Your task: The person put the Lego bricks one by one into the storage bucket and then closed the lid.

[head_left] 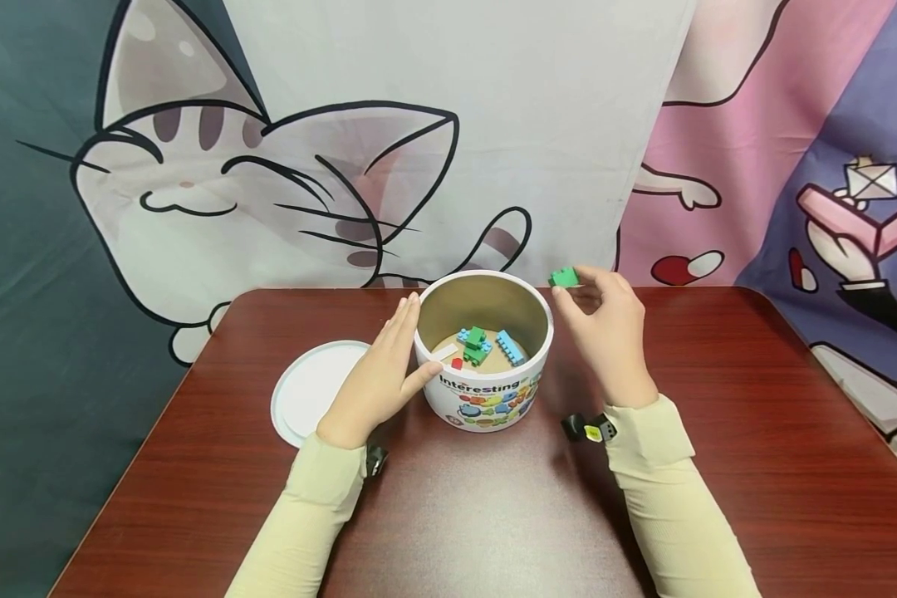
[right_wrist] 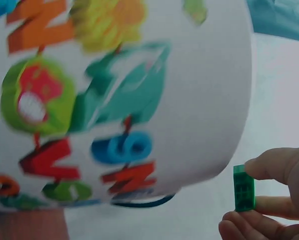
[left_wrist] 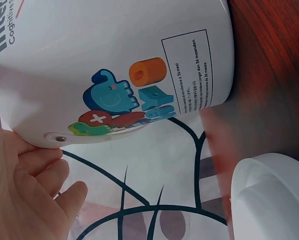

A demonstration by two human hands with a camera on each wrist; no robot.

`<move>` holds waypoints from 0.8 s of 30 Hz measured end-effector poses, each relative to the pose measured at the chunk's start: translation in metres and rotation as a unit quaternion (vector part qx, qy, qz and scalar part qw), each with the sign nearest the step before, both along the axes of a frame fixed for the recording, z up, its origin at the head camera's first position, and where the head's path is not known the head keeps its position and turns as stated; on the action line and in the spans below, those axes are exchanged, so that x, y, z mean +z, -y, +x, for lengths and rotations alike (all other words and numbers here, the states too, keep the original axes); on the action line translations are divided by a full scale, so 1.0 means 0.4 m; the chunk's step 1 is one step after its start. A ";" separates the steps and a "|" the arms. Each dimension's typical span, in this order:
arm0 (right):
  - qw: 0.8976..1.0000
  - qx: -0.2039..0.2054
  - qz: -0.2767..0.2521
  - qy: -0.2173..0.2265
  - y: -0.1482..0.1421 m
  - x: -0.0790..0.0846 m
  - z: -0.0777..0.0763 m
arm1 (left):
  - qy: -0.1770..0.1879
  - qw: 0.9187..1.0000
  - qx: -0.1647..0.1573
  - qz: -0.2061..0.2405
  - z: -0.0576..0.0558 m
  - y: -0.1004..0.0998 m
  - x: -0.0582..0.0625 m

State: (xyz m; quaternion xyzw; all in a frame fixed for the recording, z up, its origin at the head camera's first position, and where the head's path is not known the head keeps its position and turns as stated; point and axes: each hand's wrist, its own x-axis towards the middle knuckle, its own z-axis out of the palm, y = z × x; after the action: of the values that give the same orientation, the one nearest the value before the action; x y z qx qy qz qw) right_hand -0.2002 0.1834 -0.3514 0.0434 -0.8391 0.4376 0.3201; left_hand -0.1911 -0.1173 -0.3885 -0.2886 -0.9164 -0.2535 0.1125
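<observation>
A white printed bucket [head_left: 486, 399] stands upright on the table, with several building bricks lying on its floor: green ones [head_left: 476, 347], a light blue one [head_left: 510, 348], a white one and a red one. My left hand [head_left: 379, 374] rests against the bucket's left side, fingers straight and thumb at the front rim; the left wrist view shows the fingers [left_wrist: 64, 175] beside the wall. To the right of the rim, my right hand [head_left: 607, 328] pinches a green brick [head_left: 564, 277] between thumb and fingers. The right wrist view shows that brick [right_wrist: 244, 189] with its hollow side visible.
A round white lid [head_left: 310, 394] lies on the brown table [head_left: 463, 531] to the left of the bucket, partly behind my left hand. Behind the table's far edge hangs a cartoon-printed cloth [head_left: 553, 124].
</observation>
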 end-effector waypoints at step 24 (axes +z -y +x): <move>0.989 0.123 0.082 -0.009 0.071 0.005 0.032 | 0.002 1.000 -0.001 0.005 -0.002 0.001 -0.003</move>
State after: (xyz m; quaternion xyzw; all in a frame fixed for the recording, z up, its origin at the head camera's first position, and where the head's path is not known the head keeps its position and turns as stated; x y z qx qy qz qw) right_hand -0.1874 0.1552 -0.3493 0.1766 -0.8574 0.4030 0.2670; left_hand -0.1921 -0.1179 -0.3898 -0.2885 -0.9152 -0.2584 0.1116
